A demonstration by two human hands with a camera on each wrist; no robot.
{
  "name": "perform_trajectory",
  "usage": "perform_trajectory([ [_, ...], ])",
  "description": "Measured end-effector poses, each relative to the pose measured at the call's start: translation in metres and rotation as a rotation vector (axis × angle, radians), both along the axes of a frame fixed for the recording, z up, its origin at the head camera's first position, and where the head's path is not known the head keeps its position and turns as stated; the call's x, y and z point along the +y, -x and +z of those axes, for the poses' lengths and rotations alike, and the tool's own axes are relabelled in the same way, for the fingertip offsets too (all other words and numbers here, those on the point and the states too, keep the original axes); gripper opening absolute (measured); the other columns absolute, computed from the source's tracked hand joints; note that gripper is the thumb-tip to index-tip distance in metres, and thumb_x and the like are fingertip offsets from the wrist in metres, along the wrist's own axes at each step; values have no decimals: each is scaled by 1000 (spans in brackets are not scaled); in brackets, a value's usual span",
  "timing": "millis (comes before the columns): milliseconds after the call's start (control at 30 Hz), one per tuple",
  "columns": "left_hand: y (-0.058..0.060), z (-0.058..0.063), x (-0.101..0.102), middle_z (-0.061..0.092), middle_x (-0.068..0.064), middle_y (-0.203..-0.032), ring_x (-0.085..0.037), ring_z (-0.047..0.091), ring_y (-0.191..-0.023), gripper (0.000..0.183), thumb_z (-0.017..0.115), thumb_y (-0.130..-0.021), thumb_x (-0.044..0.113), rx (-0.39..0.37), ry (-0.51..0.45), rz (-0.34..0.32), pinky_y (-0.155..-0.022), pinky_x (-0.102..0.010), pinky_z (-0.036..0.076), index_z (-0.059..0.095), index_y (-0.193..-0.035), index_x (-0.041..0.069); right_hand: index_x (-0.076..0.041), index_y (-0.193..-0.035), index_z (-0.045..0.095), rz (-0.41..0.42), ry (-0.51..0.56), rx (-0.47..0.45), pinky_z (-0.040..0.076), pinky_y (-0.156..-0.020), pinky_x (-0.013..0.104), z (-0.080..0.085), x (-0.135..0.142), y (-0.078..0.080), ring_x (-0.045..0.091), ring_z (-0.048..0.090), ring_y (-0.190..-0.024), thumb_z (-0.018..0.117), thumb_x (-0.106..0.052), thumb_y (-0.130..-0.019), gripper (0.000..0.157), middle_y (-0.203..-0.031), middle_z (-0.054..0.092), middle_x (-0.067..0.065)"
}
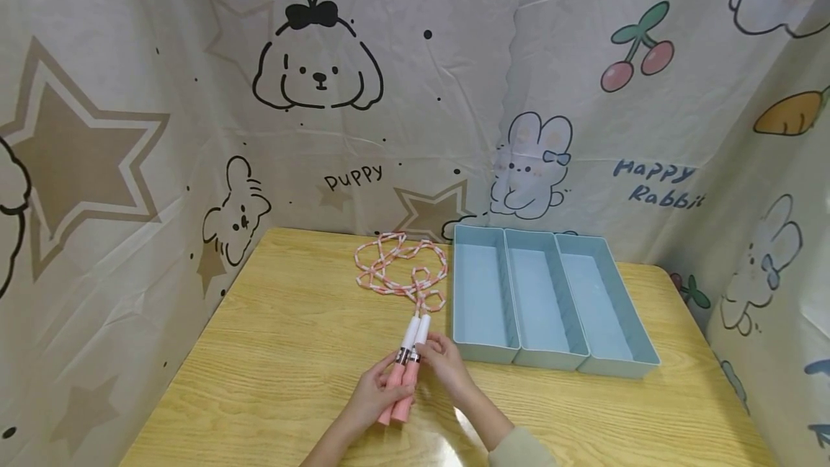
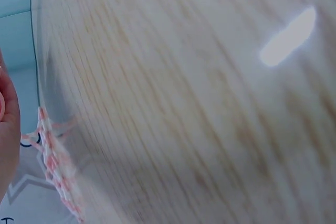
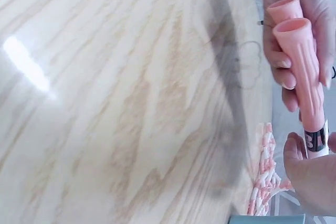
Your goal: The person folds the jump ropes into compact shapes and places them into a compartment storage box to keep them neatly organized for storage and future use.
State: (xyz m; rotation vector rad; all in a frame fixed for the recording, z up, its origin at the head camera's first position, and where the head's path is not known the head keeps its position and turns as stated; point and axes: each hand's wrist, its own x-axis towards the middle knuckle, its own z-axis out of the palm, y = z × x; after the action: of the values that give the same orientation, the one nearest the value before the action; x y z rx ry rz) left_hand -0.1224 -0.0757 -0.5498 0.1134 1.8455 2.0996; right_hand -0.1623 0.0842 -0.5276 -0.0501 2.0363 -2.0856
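Note:
Two pink-and-white jump rope handles (image 1: 403, 380) lie side by side in the hands, over the front of the table. My left hand (image 1: 374, 396) grips both by their pink lower parts, thumb across the top. With its thumb and fingers, my right hand (image 1: 446, 365) pinches the handles near the dark band and white upper part. In the right wrist view the pink handle ends (image 3: 294, 27) show as hollow openings. The beaded pink-and-white rope (image 1: 389, 283) lies loosely coiled on the table beyond the handles.
Right of the rope stands a light blue organizer (image 1: 547, 362) with three long compartments side by side. The wooden table (image 1: 279, 352) runs back to a printed cloth (image 1: 415, 92) hanging behind and along both sides.

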Motion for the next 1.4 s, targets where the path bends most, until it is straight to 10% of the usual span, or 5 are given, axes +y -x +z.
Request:
perform_trajectory([
  [400, 0, 0, 1, 54, -36, -106, -30, 64, -80, 69, 57, -86, 3, 51, -86, -161, -68, -38, 54, 17, -142, -3, 19, -123, 35, 24, 279, -111, 44, -80, 21, 9, -1, 17, 13, 58, -97, 45, -18, -96, 46, -107, 64, 10],
  [633, 1, 7, 1, 59, -25, -98, -19, 60, -70, 72, 55, -85, 3, 29, -47, -223, -64, -32, 53, 16, -145, 8, 15, -131, 28, 96, 357, -171, 43, -94, 31, 13, 5, 22, 14, 60, -101, 44, -22, -97, 53, -122, 54, 22],
  [867, 5, 7, 1, 60, -8, -88, -14, 59, -69, 46, 54, -82, 4, -29, -68, -317, -63, -26, 52, 36, -123, -9, 10, -130, 34, 111, 417, -197, 45, -92, 34, 23, 11, 23, 13, 62, -94, 46, -17, -96, 46, -102, 64, 8],
  [1067, 10, 3, -1, 58, -3, -84, -13, 59, -68, 44, 52, -83, 2, -126, -198, -423, -62, -25, 51, 36, -120, -16, 6, -120, 42, 139, 457, -194, 46, -90, 30, 32, 12, 23, 14, 62, -92, 44, -13, -96, 31, -92, 64, 2],
  [1400, 13, 17, -2, 60, 0, -89, -12, 60, -74, 26, 40, -86, 10, -230, -467, -652, -71, -31, 50, 47, -111, 12, -2, -108, 46, 162, 504, -211, 45, -91, 30, 46, 14, 26, 15, 62, -93, 39, -11, -98, 15, -92, 63, 3],
])
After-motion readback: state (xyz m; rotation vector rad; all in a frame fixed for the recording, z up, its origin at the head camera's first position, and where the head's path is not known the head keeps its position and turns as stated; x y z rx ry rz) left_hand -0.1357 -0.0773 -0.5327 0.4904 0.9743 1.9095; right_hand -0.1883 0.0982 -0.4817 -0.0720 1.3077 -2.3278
